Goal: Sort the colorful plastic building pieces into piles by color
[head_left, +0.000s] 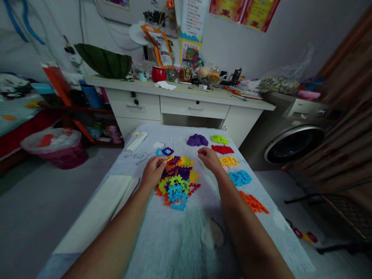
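A mixed pile of toothed plastic building pieces (177, 182) in several colours lies in the middle of the cloth-covered table (186, 248). At the pile's left edge, my left hand (153, 172) has its fingers closed around the edge of an orange toothed piece (167, 167). My right hand (208, 158) hovers right of the pile with fingertips pinched; anything between them is hidden. Just beyond it sits a purple heap (197, 140). Sorted heaps run down the right side: green (220, 139), red (222, 149), yellow (229, 161), blue (240, 178) and orange (254, 202).
Loose blue and purple pieces (164, 151) lie behind the pile, near a white box (137, 142). A folded white cloth (95, 209) covers the table's left side. Beyond stand a cluttered desk (174, 91), a washing machine (293, 131) and a pink bin (58, 151).
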{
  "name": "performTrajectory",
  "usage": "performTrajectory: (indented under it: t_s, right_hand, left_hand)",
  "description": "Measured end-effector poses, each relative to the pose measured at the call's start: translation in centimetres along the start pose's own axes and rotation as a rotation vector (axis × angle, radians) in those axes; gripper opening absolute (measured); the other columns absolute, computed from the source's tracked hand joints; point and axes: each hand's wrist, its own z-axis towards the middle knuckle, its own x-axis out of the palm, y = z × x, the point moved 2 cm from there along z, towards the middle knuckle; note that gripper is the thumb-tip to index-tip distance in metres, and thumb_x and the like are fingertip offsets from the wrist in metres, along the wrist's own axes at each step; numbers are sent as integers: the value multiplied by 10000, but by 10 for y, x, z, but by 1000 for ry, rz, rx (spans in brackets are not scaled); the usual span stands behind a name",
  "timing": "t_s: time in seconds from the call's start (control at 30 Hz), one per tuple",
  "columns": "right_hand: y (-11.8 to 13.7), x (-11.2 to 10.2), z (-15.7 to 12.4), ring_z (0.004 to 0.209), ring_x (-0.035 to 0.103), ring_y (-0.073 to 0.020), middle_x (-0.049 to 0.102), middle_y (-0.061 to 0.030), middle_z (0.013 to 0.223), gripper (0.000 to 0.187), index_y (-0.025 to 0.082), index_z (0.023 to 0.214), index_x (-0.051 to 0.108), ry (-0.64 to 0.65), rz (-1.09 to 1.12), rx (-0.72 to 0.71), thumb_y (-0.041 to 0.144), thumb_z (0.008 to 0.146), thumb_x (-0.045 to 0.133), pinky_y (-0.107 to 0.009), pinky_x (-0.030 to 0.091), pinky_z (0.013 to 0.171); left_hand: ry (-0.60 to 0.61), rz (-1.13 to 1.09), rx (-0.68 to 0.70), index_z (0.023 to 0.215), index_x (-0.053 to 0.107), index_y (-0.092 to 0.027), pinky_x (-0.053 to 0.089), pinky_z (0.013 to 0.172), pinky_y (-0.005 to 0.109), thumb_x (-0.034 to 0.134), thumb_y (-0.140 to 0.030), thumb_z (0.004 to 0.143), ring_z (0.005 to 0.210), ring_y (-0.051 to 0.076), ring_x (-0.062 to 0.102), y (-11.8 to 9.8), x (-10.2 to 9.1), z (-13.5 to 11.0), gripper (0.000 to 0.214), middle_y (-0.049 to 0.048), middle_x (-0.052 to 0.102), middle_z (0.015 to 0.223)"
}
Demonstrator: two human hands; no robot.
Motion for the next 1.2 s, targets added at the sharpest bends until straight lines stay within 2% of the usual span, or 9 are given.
performTrajectory:
  t_s: [0.13,0.23,0.33,0.57,0.8,0.87,0.93,1.07,1.2]
  right_hand:
    - [14,36,-15,1082,585,-192,648,-72,1222,458,173,1203,608,94,37,-78,138,748,567,-332,437,966]
    - [12,48,-20,1205,514,-223,591,-89,1322,595,174,1321,527,122,2,-65,147,731,600,-367,390,1036]
    - [10,51,-21,1223,497,-232,594,-75,1314,576,198,1321,522,130,-23,-72,173,753,614,-390,370,1052]
    - [5,52,-19,1131,545,-212,600,-92,1229,519,177,1233,579,57,72,-107,207,724,675,-371,397,1031]
    - [-5,49,-22,1014,552,-196,552,-65,1098,487,189,1176,599,-70,151,-97,185,690,630,-357,458,955]
    - [-7,48,-22,968,553,-188,541,-61,1080,473,192,1164,600,-106,168,-76,188,691,613,-345,475,923]
    - [-7,48,-22,921,550,-182,536,-62,1065,456,188,1148,606,-130,179,-58,196,692,598,-332,487,888]
    - [-7,50,-23,863,546,-176,538,-75,1054,437,163,1127,616,-177,214,-20,238,698,589,-322,496,847]
    - [-9,49,-21,817,556,-168,573,-73,1034,400,164,1081,632,-217,265,44,337,721,611,-304,500,783]
  left_hand:
    - [-30,-37,-45,929,661,-206,473,926,355,517,-414,812,934,207,614,0,-1,-1,279,51,649,997]
    - [-30,-50,-82,927,663,-209,475,917,357,525,-419,797,927,208,623,3,1,0,282,46,664,984]
    - [-17,-73,-124,914,667,-208,484,895,361,542,-423,775,911,212,631,4,3,3,286,44,679,951]
    - [65,-198,-287,863,674,-192,492,690,309,573,-402,702,741,200,630,6,5,13,283,20,682,779]
    - [153,-145,-203,858,679,-195,507,699,322,604,-391,686,753,202,638,7,5,17,271,18,692,804]
    - [157,-86,-194,918,663,-194,514,730,337,574,-392,721,774,208,645,10,-1,22,293,28,692,848]
    - [104,23,-147,994,639,-192,513,787,359,543,-384,760,829,219,648,13,-12,32,318,57,686,952]
    - [-58,414,70,1059,629,-205,415,991,467,521,-339,803,1104,309,564,16,-43,60,307,120,623,1162]
    - [-132,685,73,1149,602,-184,338,1024,576,543,-271,781,1234,400,436,31,-64,86,383,185,518,1321]
